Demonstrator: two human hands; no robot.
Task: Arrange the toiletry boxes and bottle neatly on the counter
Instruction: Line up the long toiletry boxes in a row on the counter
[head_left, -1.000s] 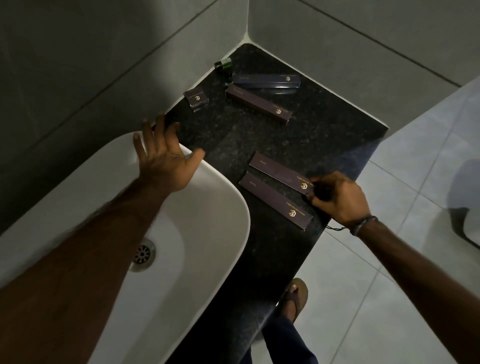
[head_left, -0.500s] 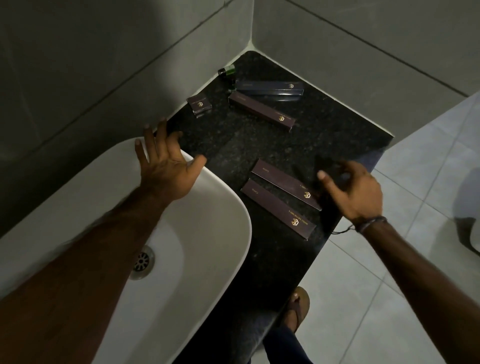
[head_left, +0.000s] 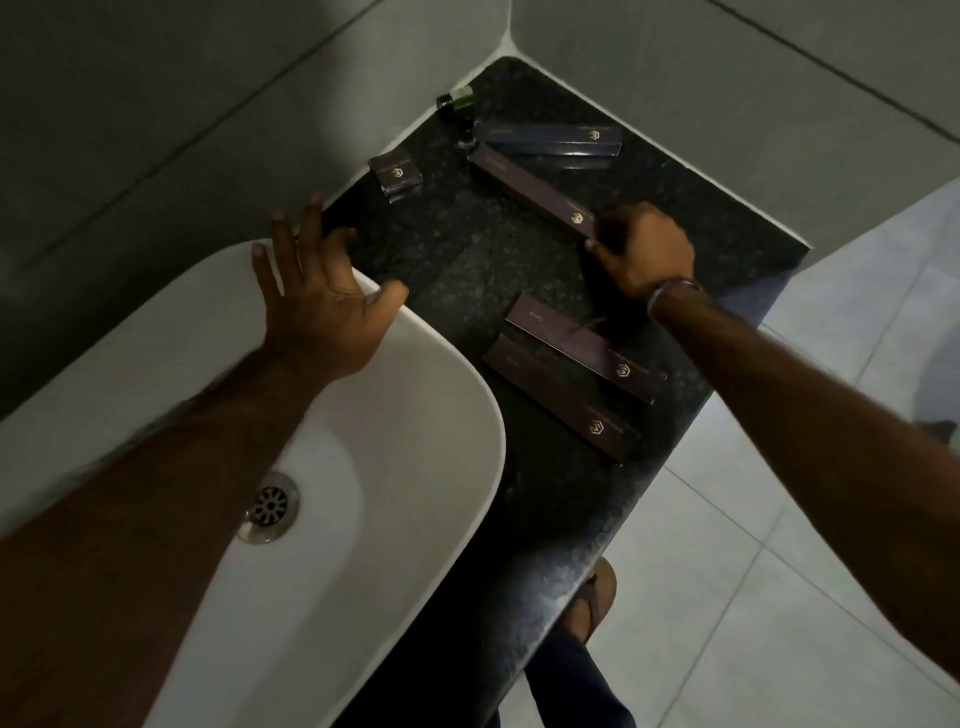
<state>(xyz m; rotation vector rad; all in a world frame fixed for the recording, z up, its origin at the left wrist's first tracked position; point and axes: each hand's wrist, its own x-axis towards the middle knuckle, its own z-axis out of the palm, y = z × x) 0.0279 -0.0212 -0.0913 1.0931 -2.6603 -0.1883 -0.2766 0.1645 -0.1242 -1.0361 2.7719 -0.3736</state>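
On the black granite counter (head_left: 467, 260) lie several dark purple boxes with gold logos. Two long boxes sit side by side near the front edge, one (head_left: 582, 345) just behind the other (head_left: 561, 397). A third long box (head_left: 530, 188) lies diagonally in the middle, and my right hand (head_left: 641, 249) grips its near end. A fourth long box (head_left: 550, 139) lies by the back wall. A small box (head_left: 396, 174) sits at the left wall. A small green-capped bottle (head_left: 456, 100) lies in the corner. My left hand (head_left: 322, 306) rests spread on the sink rim.
A white basin (head_left: 415, 415) with a metal drain (head_left: 271, 506) fills the left. Grey tiled walls close the counter at the back and left. To the right the counter drops to a pale tiled floor, where a sandalled foot (head_left: 592, 597) stands.
My right hand left the two front boxes, moved back across the counter and closed on the near end of the diagonal box. My left hand stayed on the sink rim.
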